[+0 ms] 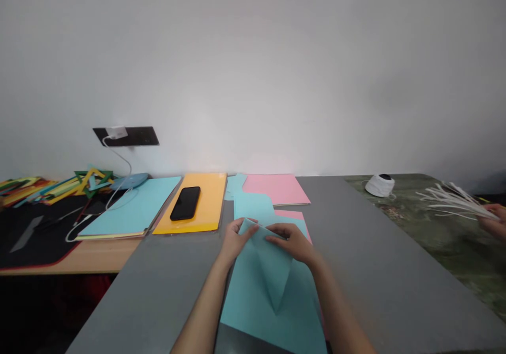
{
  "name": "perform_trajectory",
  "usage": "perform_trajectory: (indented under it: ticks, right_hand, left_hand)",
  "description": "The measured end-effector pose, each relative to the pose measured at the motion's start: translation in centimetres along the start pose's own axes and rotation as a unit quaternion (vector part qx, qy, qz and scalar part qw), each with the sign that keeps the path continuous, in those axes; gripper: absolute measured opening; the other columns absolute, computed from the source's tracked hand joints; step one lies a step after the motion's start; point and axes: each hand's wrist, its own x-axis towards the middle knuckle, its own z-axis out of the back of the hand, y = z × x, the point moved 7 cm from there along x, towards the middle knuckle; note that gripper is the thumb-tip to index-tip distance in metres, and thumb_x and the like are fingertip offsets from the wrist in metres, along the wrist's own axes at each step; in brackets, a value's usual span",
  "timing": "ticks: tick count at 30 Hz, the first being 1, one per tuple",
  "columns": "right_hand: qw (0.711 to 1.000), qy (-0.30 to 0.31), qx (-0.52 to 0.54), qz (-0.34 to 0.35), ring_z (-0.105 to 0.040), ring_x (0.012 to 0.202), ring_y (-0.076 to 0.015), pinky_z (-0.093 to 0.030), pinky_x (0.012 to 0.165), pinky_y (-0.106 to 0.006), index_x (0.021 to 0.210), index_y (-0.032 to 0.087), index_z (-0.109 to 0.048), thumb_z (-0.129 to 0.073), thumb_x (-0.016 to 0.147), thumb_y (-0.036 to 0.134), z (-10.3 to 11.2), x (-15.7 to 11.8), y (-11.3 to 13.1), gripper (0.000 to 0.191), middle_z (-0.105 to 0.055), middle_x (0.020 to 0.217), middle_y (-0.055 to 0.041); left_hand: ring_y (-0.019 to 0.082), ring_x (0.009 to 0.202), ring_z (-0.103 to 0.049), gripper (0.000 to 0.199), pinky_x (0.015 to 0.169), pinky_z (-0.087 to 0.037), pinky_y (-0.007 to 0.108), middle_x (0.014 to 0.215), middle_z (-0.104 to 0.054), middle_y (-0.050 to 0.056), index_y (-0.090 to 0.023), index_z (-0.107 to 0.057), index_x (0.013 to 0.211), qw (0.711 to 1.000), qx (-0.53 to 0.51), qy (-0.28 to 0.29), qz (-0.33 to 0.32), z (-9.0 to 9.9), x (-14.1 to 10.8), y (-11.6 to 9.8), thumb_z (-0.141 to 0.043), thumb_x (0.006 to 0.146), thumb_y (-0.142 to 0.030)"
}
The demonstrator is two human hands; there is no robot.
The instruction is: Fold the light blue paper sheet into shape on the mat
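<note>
A light blue paper sheet [272, 269], partly folded, is raised at its far edge between my two hands, while its near part spreads toward me over the grey table. My left hand [236, 241] pinches the top left corner between thumb and fingers. On the right of the same edge, my right hand [292, 241] grips the paper with thumb below and fingers above. A creased flap hangs down the middle to a point. Behind it lie more light blue paper [253, 206] and pink sheets [276, 188].
A black phone [185, 203] rests on a yellow paper pack [200, 223]. Left of it are a blue paper stack [134, 206] and coloured strips [59, 188]. On the right stand a white thread spool [380, 185] and another person's hand [494, 219] holding white strands [454, 201].
</note>
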Motion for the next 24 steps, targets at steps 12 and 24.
perform_trajectory:
  ticks: [12, 24]
  right_hand:
    - [0.996, -0.09, -0.021, 0.001, -0.06, 0.073, -0.0194, -0.047, 0.067, -0.031, 0.071, 0.022, -0.066, -0.064, 0.061, 0.036, 2.0, -0.1, -0.7, 0.018, -0.066, 0.074, -0.0021]
    - [0.988, -0.095, -0.119, 0.02, -0.06, 0.074, -0.0204, -0.045, 0.065, -0.031, 0.074, 0.025, -0.066, -0.058, 0.068, 0.038, 2.1, -0.3, -0.3, 0.017, -0.067, 0.076, -0.002]
  left_hand:
    - [0.014, 0.05, -0.057, 0.031, 0.047, -0.043, 0.023, 0.061, -0.065, 0.004, -0.012, -0.064, 0.073, 0.996, -0.078, -0.011, 0.035, -0.1, 0.0, 0.7, -0.062, 0.062, -0.041]
    - [0.013, 0.053, -0.056, 0.02, 0.051, -0.044, 0.023, 0.059, -0.064, 0.003, -0.013, -0.064, 0.064, 1.0, -0.007, -0.011, -0.018, -0.4, 0.0, -0.3, -0.069, 0.056, -0.031]
